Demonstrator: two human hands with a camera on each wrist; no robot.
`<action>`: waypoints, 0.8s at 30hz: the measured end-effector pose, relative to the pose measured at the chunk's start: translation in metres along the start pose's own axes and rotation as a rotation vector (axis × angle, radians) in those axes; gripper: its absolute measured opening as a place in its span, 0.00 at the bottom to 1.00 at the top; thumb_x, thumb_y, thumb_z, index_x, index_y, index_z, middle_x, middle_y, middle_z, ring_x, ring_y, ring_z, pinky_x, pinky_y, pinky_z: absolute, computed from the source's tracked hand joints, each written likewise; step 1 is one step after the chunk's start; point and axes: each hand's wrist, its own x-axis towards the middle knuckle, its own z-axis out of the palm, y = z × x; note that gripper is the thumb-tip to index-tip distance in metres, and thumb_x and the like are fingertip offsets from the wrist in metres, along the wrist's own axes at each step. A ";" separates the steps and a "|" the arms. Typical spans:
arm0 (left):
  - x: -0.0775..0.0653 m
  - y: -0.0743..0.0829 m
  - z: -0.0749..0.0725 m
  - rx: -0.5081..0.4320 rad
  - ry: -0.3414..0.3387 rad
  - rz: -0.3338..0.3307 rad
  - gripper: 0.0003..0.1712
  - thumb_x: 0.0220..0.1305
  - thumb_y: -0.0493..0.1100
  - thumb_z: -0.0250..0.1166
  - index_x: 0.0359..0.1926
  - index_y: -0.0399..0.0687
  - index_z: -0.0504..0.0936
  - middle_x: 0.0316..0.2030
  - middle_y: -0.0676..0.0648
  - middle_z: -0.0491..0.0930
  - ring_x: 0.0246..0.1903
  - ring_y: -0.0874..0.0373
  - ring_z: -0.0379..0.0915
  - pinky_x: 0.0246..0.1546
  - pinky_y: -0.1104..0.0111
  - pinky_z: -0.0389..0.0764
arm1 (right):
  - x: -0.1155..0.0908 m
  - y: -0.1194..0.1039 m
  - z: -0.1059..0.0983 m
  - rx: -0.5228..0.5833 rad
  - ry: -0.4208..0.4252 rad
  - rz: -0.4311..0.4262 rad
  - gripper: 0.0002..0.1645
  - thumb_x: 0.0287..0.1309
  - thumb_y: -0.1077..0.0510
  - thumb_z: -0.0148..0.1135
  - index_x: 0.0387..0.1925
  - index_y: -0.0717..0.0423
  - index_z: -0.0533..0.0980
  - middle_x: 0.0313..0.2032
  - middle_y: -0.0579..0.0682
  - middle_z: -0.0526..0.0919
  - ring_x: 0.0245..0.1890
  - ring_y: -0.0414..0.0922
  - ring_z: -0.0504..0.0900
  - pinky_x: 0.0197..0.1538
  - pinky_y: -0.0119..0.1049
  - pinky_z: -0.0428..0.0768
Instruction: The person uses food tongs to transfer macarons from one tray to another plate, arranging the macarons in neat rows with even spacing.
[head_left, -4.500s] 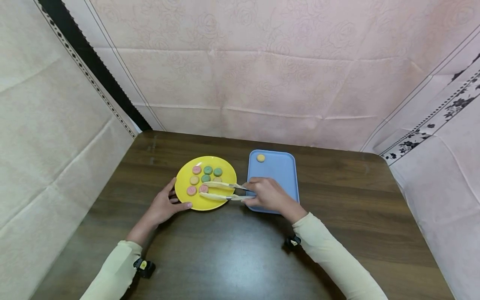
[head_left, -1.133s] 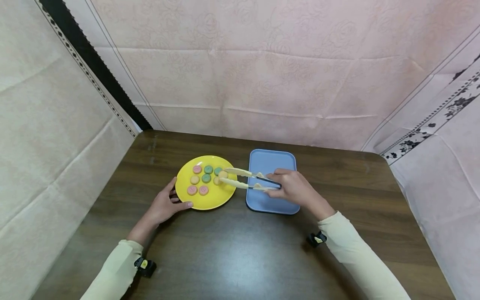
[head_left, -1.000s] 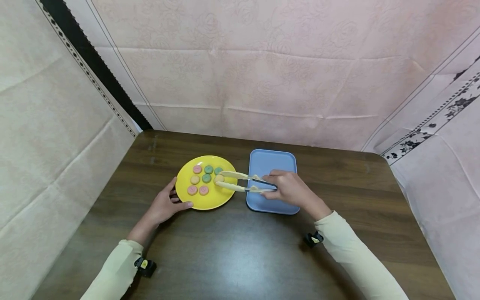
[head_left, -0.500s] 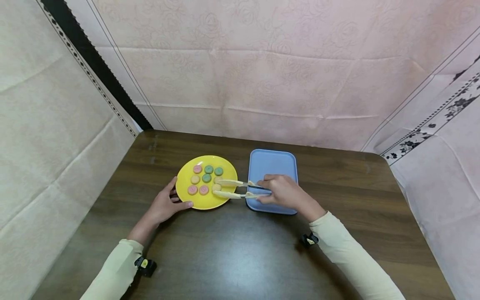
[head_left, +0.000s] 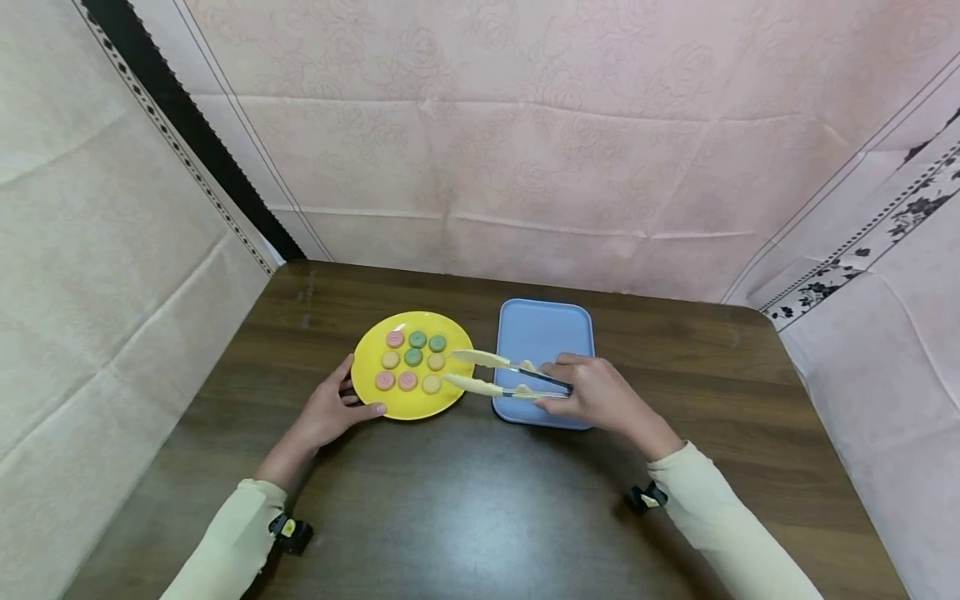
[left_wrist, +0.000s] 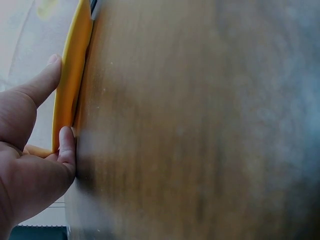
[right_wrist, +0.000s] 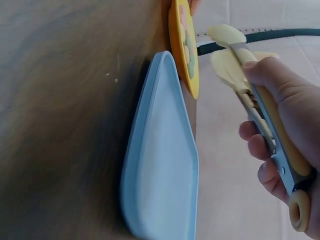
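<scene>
My left hand (head_left: 330,410) grips the near-left rim of a yellow plate (head_left: 408,408); the left wrist view has its thumb (left_wrist: 46,82) on the rim and a finger beneath. Several small round macarons, pink (head_left: 385,380), green (head_left: 413,357) and pale yellow (head_left: 431,384), lie spaced apart on the plate. My right hand (head_left: 588,390) holds cream-tipped metal tongs (head_left: 483,359) above the gap between plate and blue tray (head_left: 536,325). Their arms are spread, with nothing between the tips. In the right wrist view, the thumb lies along one arm of the tongs (right_wrist: 272,120), fingers curled round the other.
The blue tray stands just right of the plate, partly covered by my right hand and the tongs; no macaron shows on its visible part. Both sit on a dark wooden table (head_left: 675,375). Pale patterned cloth (head_left: 525,167) hangs behind and at both sides.
The tongs set a yellow macaron down at the plate's lower right, let it go, then drew back right. The tray's lone macaron is no longer seen there. My left hand stayed put.
</scene>
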 end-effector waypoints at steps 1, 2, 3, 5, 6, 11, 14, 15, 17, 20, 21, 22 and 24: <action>0.000 0.001 0.000 -0.001 0.001 0.000 0.68 0.60 0.50 0.77 0.82 0.40 0.35 0.67 0.30 0.67 0.63 0.37 0.73 0.55 0.58 0.82 | -0.005 0.001 -0.002 0.011 0.021 0.022 0.29 0.56 0.45 0.77 0.52 0.60 0.85 0.31 0.47 0.81 0.24 0.35 0.68 0.24 0.27 0.71; 0.000 0.001 0.000 -0.003 0.002 0.000 0.68 0.60 0.50 0.77 0.82 0.40 0.36 0.67 0.30 0.67 0.63 0.37 0.73 0.55 0.58 0.82 | -0.011 0.002 -0.005 0.027 0.045 0.042 0.30 0.55 0.45 0.77 0.53 0.60 0.85 0.31 0.47 0.81 0.23 0.35 0.68 0.23 0.27 0.71; 0.000 0.001 0.000 -0.004 0.004 0.000 0.68 0.60 0.50 0.77 0.82 0.40 0.36 0.67 0.29 0.67 0.62 0.37 0.73 0.55 0.58 0.82 | -0.017 0.003 -0.006 0.038 0.077 0.061 0.30 0.54 0.46 0.78 0.53 0.61 0.85 0.32 0.46 0.81 0.24 0.35 0.68 0.23 0.27 0.71; 0.000 0.002 -0.001 -0.004 0.008 0.002 0.68 0.60 0.50 0.77 0.82 0.40 0.36 0.66 0.29 0.67 0.62 0.36 0.74 0.55 0.58 0.82 | -0.027 0.006 -0.009 0.061 0.142 0.090 0.31 0.53 0.46 0.79 0.53 0.62 0.85 0.30 0.45 0.79 0.23 0.35 0.68 0.23 0.28 0.70; 0.000 0.002 -0.001 -0.004 0.007 0.002 0.68 0.60 0.50 0.77 0.82 0.40 0.36 0.66 0.29 0.67 0.62 0.36 0.74 0.55 0.58 0.82 | -0.032 0.007 -0.011 0.069 0.178 0.102 0.31 0.52 0.47 0.80 0.53 0.62 0.85 0.30 0.46 0.79 0.23 0.35 0.68 0.23 0.28 0.69; -0.001 0.001 0.000 0.003 0.000 0.005 0.68 0.60 0.50 0.77 0.81 0.39 0.35 0.66 0.28 0.67 0.62 0.36 0.74 0.55 0.57 0.82 | -0.056 0.013 -0.014 0.057 0.316 0.198 0.35 0.48 0.48 0.83 0.55 0.63 0.83 0.29 0.47 0.76 0.23 0.37 0.66 0.23 0.30 0.66; -0.001 0.001 0.001 0.008 0.000 0.004 0.68 0.60 0.50 0.77 0.82 0.39 0.36 0.66 0.28 0.67 0.62 0.36 0.74 0.55 0.57 0.82 | -0.070 0.019 -0.015 0.010 0.373 0.270 0.37 0.46 0.48 0.83 0.56 0.62 0.83 0.29 0.47 0.74 0.23 0.38 0.65 0.24 0.32 0.65; -0.001 0.001 0.001 0.008 0.000 0.004 0.68 0.60 0.50 0.77 0.82 0.39 0.36 0.66 0.28 0.67 0.62 0.36 0.73 0.55 0.56 0.82 | -0.074 0.022 -0.015 -0.008 0.392 0.295 0.37 0.46 0.48 0.84 0.56 0.62 0.82 0.29 0.47 0.73 0.23 0.39 0.64 0.24 0.32 0.65; -0.001 0.001 0.000 0.008 -0.001 0.007 0.68 0.60 0.51 0.77 0.81 0.39 0.36 0.66 0.28 0.67 0.62 0.36 0.73 0.55 0.57 0.82 | -0.083 0.027 -0.016 -0.034 0.431 0.346 0.37 0.46 0.49 0.84 0.55 0.62 0.82 0.27 0.49 0.72 0.23 0.41 0.64 0.25 0.34 0.64; 0.000 0.000 0.000 0.003 -0.004 0.009 0.68 0.60 0.50 0.77 0.82 0.39 0.36 0.66 0.28 0.67 0.62 0.36 0.74 0.55 0.58 0.83 | -0.095 0.038 -0.016 -0.064 0.483 0.426 0.38 0.45 0.49 0.84 0.55 0.64 0.82 0.27 0.50 0.72 0.24 0.43 0.65 0.26 0.36 0.63; 0.000 0.000 0.000 0.004 -0.004 0.007 0.68 0.60 0.51 0.77 0.82 0.39 0.36 0.66 0.28 0.67 0.62 0.36 0.74 0.54 0.58 0.83 | -0.098 0.041 -0.016 -0.071 0.499 0.451 0.38 0.45 0.49 0.84 0.56 0.64 0.81 0.27 0.51 0.72 0.24 0.44 0.66 0.27 0.37 0.63; 0.001 -0.001 0.000 0.002 -0.004 0.007 0.69 0.59 0.51 0.77 0.82 0.39 0.36 0.66 0.28 0.67 0.62 0.36 0.74 0.54 0.59 0.83 | -0.102 0.045 -0.016 -0.076 0.515 0.472 0.39 0.45 0.49 0.84 0.56 0.64 0.81 0.26 0.52 0.72 0.24 0.45 0.66 0.28 0.38 0.64; 0.002 -0.002 0.000 0.002 -0.004 0.004 0.69 0.59 0.51 0.78 0.82 0.39 0.36 0.65 0.29 0.67 0.62 0.36 0.74 0.54 0.60 0.83 | -0.108 0.053 -0.016 -0.084 0.542 0.508 0.38 0.44 0.49 0.84 0.55 0.65 0.81 0.26 0.52 0.72 0.25 0.46 0.67 0.29 0.40 0.64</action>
